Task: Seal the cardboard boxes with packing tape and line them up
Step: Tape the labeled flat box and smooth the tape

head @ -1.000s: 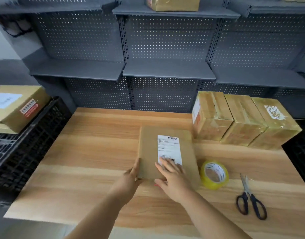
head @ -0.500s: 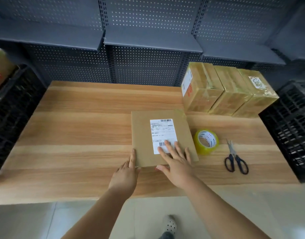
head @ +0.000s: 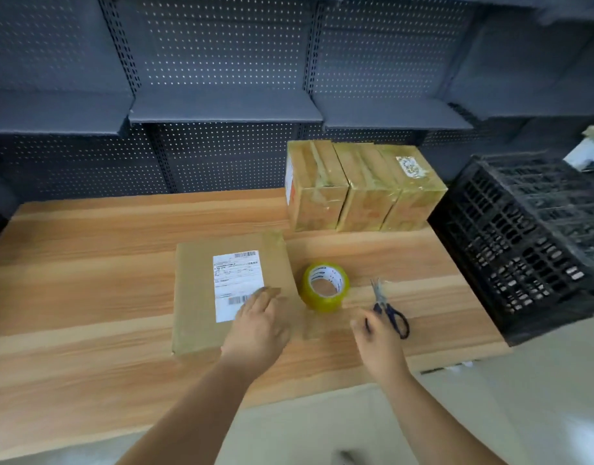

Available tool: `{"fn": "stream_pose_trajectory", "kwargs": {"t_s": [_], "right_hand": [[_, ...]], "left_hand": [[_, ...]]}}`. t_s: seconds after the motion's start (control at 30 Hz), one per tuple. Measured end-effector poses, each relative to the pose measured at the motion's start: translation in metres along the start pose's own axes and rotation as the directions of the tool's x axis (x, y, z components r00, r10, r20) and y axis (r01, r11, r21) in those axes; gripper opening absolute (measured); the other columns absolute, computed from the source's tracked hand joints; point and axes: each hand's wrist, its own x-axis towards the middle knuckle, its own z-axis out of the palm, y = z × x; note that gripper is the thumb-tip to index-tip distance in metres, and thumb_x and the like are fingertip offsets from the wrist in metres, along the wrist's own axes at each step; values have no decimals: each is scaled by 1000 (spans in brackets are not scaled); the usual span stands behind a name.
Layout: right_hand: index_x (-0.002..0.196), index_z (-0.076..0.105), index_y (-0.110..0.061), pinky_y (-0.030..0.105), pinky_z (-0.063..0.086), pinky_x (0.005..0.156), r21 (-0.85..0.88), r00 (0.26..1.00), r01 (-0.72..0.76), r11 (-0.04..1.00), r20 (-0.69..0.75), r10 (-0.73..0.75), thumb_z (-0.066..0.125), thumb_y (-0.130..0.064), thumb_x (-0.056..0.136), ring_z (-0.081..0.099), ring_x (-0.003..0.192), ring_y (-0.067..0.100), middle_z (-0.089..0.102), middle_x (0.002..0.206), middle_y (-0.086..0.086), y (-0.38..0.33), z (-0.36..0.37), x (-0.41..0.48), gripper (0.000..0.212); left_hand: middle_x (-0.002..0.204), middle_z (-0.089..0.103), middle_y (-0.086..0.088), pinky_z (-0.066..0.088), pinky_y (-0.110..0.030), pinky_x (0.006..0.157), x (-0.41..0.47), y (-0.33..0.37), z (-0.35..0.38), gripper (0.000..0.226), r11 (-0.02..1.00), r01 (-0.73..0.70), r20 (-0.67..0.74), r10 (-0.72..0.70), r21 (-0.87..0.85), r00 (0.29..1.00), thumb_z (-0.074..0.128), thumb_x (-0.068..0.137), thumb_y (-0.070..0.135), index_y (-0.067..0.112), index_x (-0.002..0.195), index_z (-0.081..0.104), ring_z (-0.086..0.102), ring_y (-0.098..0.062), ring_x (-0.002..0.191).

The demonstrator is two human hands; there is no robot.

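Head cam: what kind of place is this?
Likely a parcel packing station in a stockroom. Three taped boxes stand in a row on a wooden table, a labelled cardboard box lies beside a tape roll, and grey pegboard shelving runs behind.

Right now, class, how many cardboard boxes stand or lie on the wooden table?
4. Three taped boxes stand side by side at the back right: left box, middle box, right box. The flat labelled box lies near the front under the left hand.

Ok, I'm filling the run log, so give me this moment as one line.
left hand: flat on unsealed box | right hand: by scissors, grip unclear | tape roll: untouched | sealed boxes: three in row
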Motion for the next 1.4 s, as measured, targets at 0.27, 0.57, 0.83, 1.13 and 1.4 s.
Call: {"fn": "stream_pose_trajectory", "kwargs": {"t_s": [0.27, 0.57, 0.83, 1.13, 1.4], "right_hand": [[119, 68, -19, 4, 39, 80, 98, 984, -127, 987, 138, 112, 58, -23, 98, 61, 99, 3, 68, 109, -9, 88, -69, 42, 24], [138, 51, -32, 25, 43, 100, 233, 951, 24, 972, 294, -94, 73, -37, 85, 49, 122, 1, 51, 133, -17, 62, -91, 101, 57], [101, 70, -41, 11, 44, 85, 299, 911, 183, 937, 306, -275, 82, -24, 77, 56, 106, 1, 61, 114, -15, -10, -122, 87, 32], [84, 76, -25, 11, 42, 68, 166, 914, 379, 910, 88, -397, 71, -22, 88, 60, 76, -8, 70, 78, -18, -69, -109, -2, 7], [87, 79, -20, 25, 47, 71, -35, 774, 633, 773, 69, -630, 72, -22, 85, 64, 77, 11, 75, 84, -4, -123, -17, -109, 8]], "left_hand": [[158, 23, -7, 18, -34, 119, 113, 93, 100, 69, 911, 111, 381, -274, 398, 883, 47, 95, 10, 15, 154, 14, 13, -26, 148], [100, 62, -1, 42, -23, 67, 111, 131, 86, 20, 932, 358, 369, -317, -47, 874, 58, 93, 26, 22, 112, 58, 57, -26, 93], [73, 56, -3, 35, -22, 53, 72, 158, 33, 11, 886, 351, 264, -276, -303, 924, 66, 82, 20, 13, 83, 57, 40, -9, 60], [85, 62, 0, 39, -17, 61, -6, 141, -34, 15, 899, 245, 160, -199, -362, 967, 62, 91, 32, 21, 98, 55, 53, -9, 71], [84, 61, 11, 40, -9, 58, -126, 67, -79, 12, 785, 402, 130, -389, -471, 912, 61, 94, 33, 26, 99, 53, 58, 1, 74]]}}
